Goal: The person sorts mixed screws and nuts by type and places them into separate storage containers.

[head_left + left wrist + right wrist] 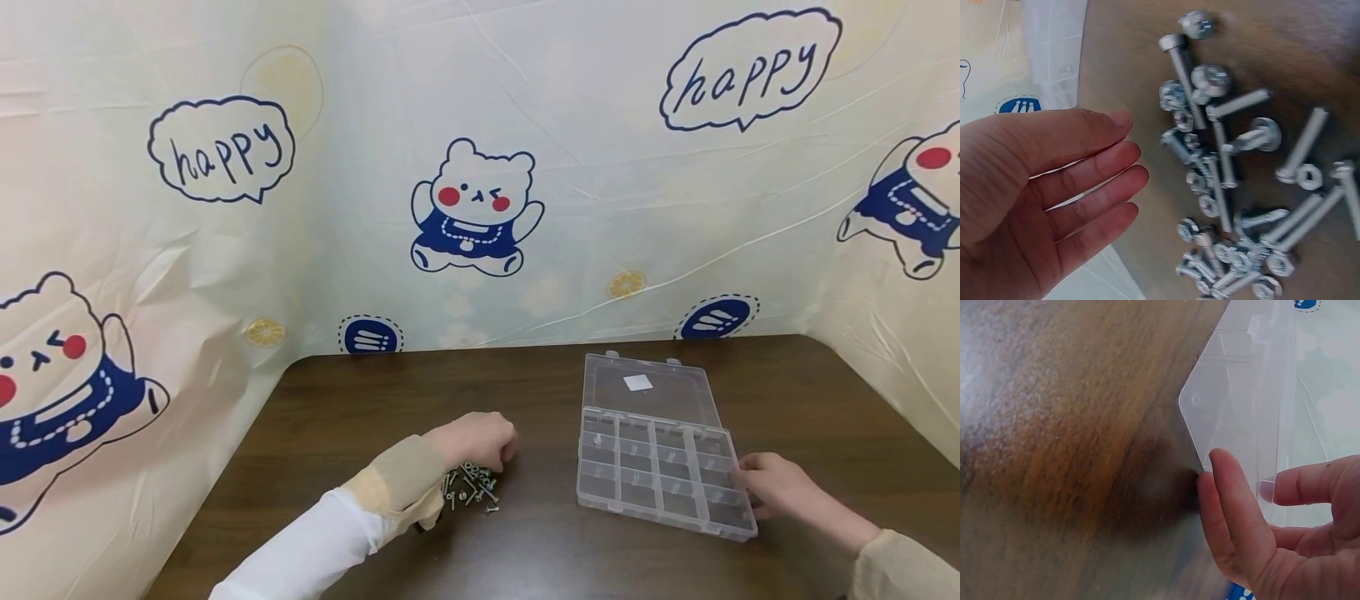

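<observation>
My left hand is over the table beside a pile of small metal screws and nuts. In the left wrist view its fingers are loosely bent, with the thumb near the index finger and nothing held. Silver screws and nuts lie scattered to one side of that hand. My right hand holds the right side of a clear plastic compartment box, its thumb and fingers at the wall. The lid of the box lies back, away from me.
Dark brown wood covers the tabletop. A small white label lies on the lid. Behind the table hangs a printed cloth with bears and lettering, which also runs along both sides.
</observation>
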Action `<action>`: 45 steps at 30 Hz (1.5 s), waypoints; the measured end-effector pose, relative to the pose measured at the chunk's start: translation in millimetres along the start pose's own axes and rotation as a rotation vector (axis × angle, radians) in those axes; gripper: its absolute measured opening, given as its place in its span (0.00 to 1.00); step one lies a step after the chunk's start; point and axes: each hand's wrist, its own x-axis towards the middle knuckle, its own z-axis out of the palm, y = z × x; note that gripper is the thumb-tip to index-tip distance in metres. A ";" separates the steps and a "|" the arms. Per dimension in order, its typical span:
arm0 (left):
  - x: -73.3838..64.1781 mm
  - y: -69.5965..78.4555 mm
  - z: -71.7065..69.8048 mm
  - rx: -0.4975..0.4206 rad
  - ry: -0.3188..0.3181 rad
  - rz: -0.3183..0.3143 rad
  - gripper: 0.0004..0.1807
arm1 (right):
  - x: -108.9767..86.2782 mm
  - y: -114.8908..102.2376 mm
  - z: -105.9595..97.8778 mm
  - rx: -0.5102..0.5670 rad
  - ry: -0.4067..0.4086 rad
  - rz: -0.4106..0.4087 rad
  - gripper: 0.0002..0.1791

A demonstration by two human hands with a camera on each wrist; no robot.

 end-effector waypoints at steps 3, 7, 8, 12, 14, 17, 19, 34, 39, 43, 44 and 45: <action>-5.7 -3.1 3.9 -0.012 0.009 -0.001 0.08 | 2.4 3.6 0.1 0.003 0.001 0.001 0.20; -10.3 -5.7 7.6 -0.022 0.014 -0.005 0.07 | 7.0 11.2 -0.9 0.011 -0.009 -0.010 0.22; -10.9 -6.3 8.5 -0.023 0.016 -0.004 0.07 | 9.0 14.2 -1.9 0.005 -0.022 -0.023 0.23; -13.0 -7.8 11.8 -0.021 0.022 0.003 0.07 | 9.5 15.8 -1.6 0.011 -0.029 -0.033 0.23; -13.6 -8.1 12.8 -0.024 0.026 0.012 0.08 | 8.4 13.1 -1.3 0.000 -0.024 -0.025 0.23; -13.8 -7.7 13.3 -0.015 0.032 0.028 0.08 | 3.9 5.6 -0.6 -0.020 -0.013 -0.005 0.22; -13.3 -7.4 12.9 -0.013 0.034 0.037 0.08 | 0.7 0.8 -1.2 -0.038 -0.012 0.000 0.22; -1.2 -2.8 5.8 -0.070 0.145 0.122 0.09 | -0.4 -0.5 -1.4 -0.031 -0.012 0.001 0.22; 5.5 0.3 -1.7 -0.121 0.200 0.152 0.10 | -0.5 -1.5 -1.3 -0.043 -0.017 0.008 0.22; 12.2 5.8 -8.8 -0.140 0.262 0.161 0.10 | -0.3 -1.6 -1.4 -0.045 -0.013 0.004 0.21; 14.4 7.3 -10.1 -0.141 0.276 0.163 0.09 | -0.2 -1.4 -1.4 -0.046 -0.013 0.002 0.21; 16.8 8.8 -11.3 -0.144 0.289 0.162 0.09 | -0.2 -1.3 -1.4 -0.046 -0.013 0.001 0.21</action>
